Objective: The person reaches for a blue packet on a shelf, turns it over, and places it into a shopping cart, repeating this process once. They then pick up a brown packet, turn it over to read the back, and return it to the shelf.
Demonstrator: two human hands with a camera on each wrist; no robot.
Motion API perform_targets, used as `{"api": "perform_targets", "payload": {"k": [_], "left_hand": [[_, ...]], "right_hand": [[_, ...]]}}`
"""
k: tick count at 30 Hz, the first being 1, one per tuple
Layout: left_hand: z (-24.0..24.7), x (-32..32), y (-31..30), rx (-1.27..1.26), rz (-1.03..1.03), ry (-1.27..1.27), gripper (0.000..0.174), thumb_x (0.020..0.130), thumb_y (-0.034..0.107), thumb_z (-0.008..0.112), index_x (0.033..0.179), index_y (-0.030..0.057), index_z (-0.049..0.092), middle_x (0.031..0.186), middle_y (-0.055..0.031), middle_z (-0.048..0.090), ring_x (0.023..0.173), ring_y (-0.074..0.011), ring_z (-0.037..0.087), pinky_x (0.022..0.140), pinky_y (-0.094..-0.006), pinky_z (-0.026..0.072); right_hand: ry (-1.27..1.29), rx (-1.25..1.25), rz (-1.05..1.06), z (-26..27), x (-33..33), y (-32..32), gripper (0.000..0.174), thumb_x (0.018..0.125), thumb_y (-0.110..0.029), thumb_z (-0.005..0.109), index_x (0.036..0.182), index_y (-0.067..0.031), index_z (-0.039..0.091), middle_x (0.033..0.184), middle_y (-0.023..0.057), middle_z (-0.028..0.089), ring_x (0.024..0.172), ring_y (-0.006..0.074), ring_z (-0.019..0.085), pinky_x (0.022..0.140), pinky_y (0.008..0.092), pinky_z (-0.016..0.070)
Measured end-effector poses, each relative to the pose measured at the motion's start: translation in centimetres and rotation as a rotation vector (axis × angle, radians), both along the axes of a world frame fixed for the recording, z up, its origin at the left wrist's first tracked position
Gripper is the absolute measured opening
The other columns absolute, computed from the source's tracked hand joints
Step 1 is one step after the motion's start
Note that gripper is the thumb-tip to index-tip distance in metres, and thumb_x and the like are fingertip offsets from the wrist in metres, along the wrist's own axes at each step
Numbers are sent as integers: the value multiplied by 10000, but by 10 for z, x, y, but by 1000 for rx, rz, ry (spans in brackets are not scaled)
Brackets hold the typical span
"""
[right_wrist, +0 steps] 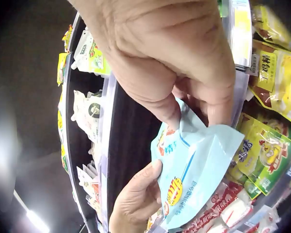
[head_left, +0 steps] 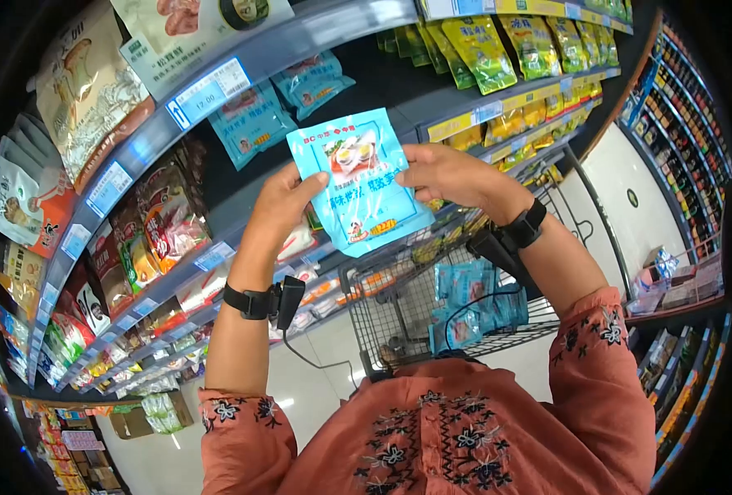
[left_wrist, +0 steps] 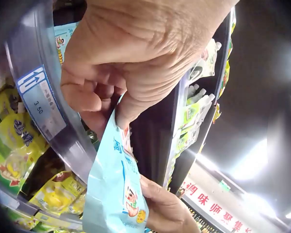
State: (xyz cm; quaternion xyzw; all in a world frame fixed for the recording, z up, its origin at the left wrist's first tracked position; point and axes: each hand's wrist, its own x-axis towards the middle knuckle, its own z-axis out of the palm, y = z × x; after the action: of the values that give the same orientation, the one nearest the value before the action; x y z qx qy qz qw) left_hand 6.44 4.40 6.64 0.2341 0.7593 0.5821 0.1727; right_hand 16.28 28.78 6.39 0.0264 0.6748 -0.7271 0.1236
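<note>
A light-blue seasoning packet (head_left: 366,198) with a food picture and Chinese print is held upright, front toward the head camera. My left hand (head_left: 282,200) pinches its left edge, thumb on the front. On the opposite edge my right hand (head_left: 456,176) pinches it likewise, thumb over the print. The left wrist view shows the left thumb and curled fingers (left_wrist: 89,97) at the packet's edge. From the right wrist, the packet (right_wrist: 199,165) looks slightly bulged, with the left hand (right_wrist: 138,199) on its far side.
Similar blue packets (head_left: 252,124) lie on the shelf behind. Below stands a wire shopping cart (head_left: 382,330) with several blue packets (head_left: 469,297) in it. Yellow-green bags (head_left: 477,49) fill the right shelf; brown bags (head_left: 164,214) hang at left. A cable (head_left: 320,363) trails from the left wrist.
</note>
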Motion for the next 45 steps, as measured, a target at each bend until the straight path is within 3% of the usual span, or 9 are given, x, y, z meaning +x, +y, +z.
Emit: {"api": "perform_targets", "payload": {"k": [10,17,23,31,34,37,41,43,45], "left_hand": [[33,-102,16,-193,76,82,316,915,314,658,1099,57,662,676,21,549,499,-63,480,413,-221,345],[50,-145,45,-127,220,110,382,901,272,684,1216,83,578,1040,-46,616,628,-119,610,488,-253,425],[45,-179,61,-63,251,119,382,919,281,664,1238,90,573,1164,-83,621,754,-179,675,555,-266,500],[27,-217,71,92,252,152,328,999,252,527,1276,77,529,1064,-124,654,712,-222,691,527,-258,544],[22,-231,70,86,237,81,375,977,225,575,1312,68,516,1250,-177,583,873,-321,706,578,-330,580],[18,-237,66,29,205,155,380,975,200,565,1329,73,507,1286,-169,564,862,-291,714,597,-314,584],[15,-238,67,-676,143,949,388,926,169,588,1291,44,544,1298,-181,561,1029,-310,658,816,-351,549],[0,-207,72,-609,135,1345,377,905,154,583,1261,30,568,1285,-185,568,1124,-323,604,934,-371,496],[3,-178,76,-736,-46,1052,386,908,158,564,1272,28,566,1303,-199,555,1211,-350,526,1014,-405,425]], "right_hand": [[148,263,-113,12,-119,27,318,876,-122,642,1165,-7,578,950,7,612,742,94,549,635,232,456],[396,427,-332,3,-185,30,233,809,-136,670,1011,-24,700,823,68,643,715,142,584,620,299,470],[416,431,-444,-24,-223,38,405,775,-178,665,1163,-63,660,1101,186,679,1008,336,653,854,392,509],[611,983,-370,-28,-220,24,453,827,-205,625,1277,-169,606,1215,185,628,1108,364,614,963,411,497],[535,1139,-163,-12,-202,8,450,860,-190,578,1310,-206,594,1275,184,582,1161,360,583,986,416,485],[529,1202,-105,-27,-208,-1,459,873,-171,559,1328,-226,586,1363,173,502,1224,345,541,996,440,480],[466,1246,-141,-27,-204,-13,444,880,-162,565,1317,-233,594,1375,165,471,1217,360,544,1002,440,482],[439,1267,-116,-20,-198,-16,439,881,-156,572,1313,-231,597,1370,167,464,1222,361,541,1005,434,483],[440,1249,-95,-17,-196,-17,434,884,-152,572,1311,-225,597,1361,169,470,1229,359,538,1001,431,487]]}}
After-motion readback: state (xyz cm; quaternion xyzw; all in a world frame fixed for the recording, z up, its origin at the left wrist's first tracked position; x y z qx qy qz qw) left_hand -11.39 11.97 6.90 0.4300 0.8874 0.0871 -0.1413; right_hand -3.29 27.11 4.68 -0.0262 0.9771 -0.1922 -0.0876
